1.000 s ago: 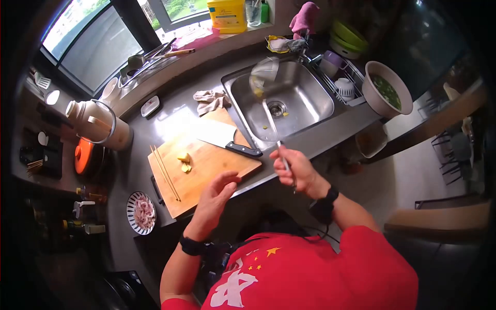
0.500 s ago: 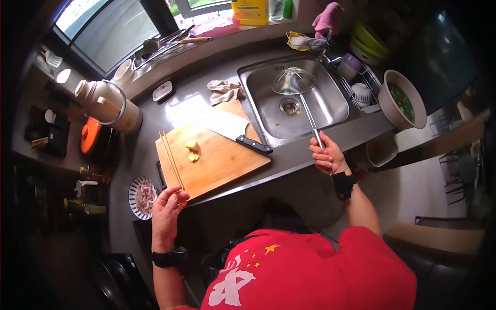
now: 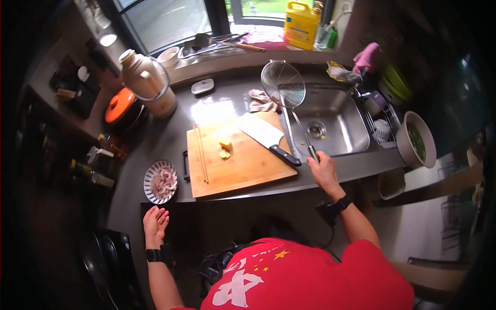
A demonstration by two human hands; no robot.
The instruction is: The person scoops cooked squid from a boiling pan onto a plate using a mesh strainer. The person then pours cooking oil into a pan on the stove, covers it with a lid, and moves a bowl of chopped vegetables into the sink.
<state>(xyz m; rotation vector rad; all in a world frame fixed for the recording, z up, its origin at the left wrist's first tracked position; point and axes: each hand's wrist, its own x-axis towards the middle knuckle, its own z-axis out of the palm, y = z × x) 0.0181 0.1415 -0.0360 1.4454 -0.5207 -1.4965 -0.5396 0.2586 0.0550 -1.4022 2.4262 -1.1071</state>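
Note:
My right hand is closed round the handle of a wire mesh skimmer, whose round head hangs above the sink's left rim and the cloth. My left hand, fingers loosely stretched and holding nothing, is just below a striped plate of sliced pale pink meat. On the wooden cutting board lie yellow pieces, perhaps ginger, a pair of chopsticks and a cleaver with a black handle. Inside the metal sink are small yellow scraps.
A crumpled cloth and a small white dish lie behind the board. To the left stand a beige thermos and an orange-lidded pot. At right are a dish rack and a bowl of greens in liquid.
The skimmer has risen out of the sink and shifted left, still in my right hand. My left hand has moved from the board's corner to below the meat plate. The view has turned.

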